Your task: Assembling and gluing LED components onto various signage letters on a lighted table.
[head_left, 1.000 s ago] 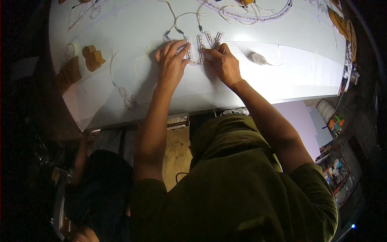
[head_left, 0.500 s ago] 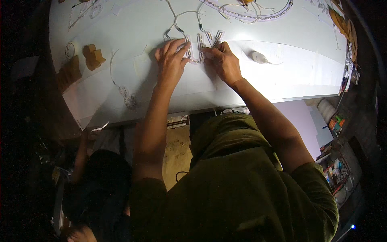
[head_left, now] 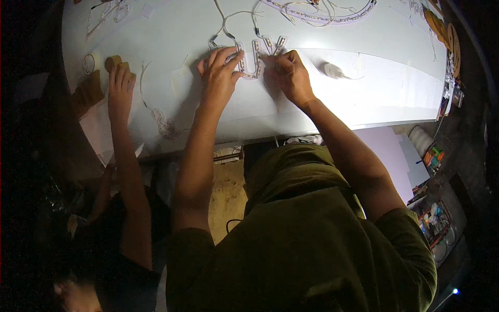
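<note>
A clear U-shaped letter piece lined with small LED modules (head_left: 255, 73) lies on the white table. My left hand (head_left: 219, 68) grips its left stroke, thumb low and fingers higher up. Just right of the U, my right hand (head_left: 293, 75) is closed in a pinch; whatever sits between its fingertips is hidden. Beyond that hand, a second LED letter piece with slanting strokes (head_left: 281, 43) is partly covered by the fingers. Thin wires (head_left: 224, 25) run from the U's top toward the far edge.
A white bottle with a thin nozzle (head_left: 332, 71) lies right of my right hand. At left, a co-worker's hand (head_left: 121, 86) touches brown tape rolls (head_left: 110, 63). A small wired LED piece (head_left: 162, 122) lies nearer; a large curved LED strip (head_left: 343, 22) lies at the back.
My right hand has drawn slightly right, away from the U's right stroke. My left hand keeps its place. A co-worker's arm has come in at left, onto the tape rolls.
</note>
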The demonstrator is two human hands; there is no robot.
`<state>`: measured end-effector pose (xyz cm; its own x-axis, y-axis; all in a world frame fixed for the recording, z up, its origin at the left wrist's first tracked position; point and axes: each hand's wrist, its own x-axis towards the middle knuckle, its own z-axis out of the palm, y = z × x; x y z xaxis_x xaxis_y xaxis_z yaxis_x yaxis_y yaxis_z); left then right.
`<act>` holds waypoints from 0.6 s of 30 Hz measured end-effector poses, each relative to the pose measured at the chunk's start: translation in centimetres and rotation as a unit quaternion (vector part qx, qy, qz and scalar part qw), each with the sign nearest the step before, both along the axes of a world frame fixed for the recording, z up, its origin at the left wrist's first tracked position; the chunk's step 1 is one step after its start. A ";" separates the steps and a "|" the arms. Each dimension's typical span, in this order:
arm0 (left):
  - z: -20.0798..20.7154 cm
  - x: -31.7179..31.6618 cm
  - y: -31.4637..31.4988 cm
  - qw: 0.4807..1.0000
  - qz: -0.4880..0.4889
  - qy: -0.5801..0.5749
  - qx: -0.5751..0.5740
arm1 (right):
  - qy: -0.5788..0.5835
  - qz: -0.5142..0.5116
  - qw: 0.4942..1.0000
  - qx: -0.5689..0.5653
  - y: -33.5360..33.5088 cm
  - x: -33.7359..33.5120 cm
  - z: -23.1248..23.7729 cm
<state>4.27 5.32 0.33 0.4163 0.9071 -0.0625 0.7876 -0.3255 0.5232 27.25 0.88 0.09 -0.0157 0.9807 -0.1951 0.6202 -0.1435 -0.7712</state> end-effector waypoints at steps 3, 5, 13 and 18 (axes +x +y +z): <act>0.1 0.0 0.0 1.000 0.001 0.002 -0.005 | -0.003 -0.008 1.000 0.000 -0.2 0.4 -0.5; 0.1 0.0 0.0 1.000 0.002 0.000 -0.001 | -0.013 0.006 1.000 0.024 -0.3 0.1 -0.1; -0.5 -0.1 0.0 1.000 0.001 -0.003 0.001 | -0.070 0.052 0.996 0.001 0.2 -1.1 1.3; -0.5 -0.2 -0.1 1.000 0.000 -0.003 -0.006 | -0.087 0.045 0.995 -0.031 0.2 -1.1 1.2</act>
<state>4.05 5.24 -0.16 0.4175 0.9059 -0.0711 0.7839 -0.3195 0.5324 26.11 1.06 1.31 -0.0635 0.9627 -0.2632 0.7562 -0.1257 -0.6421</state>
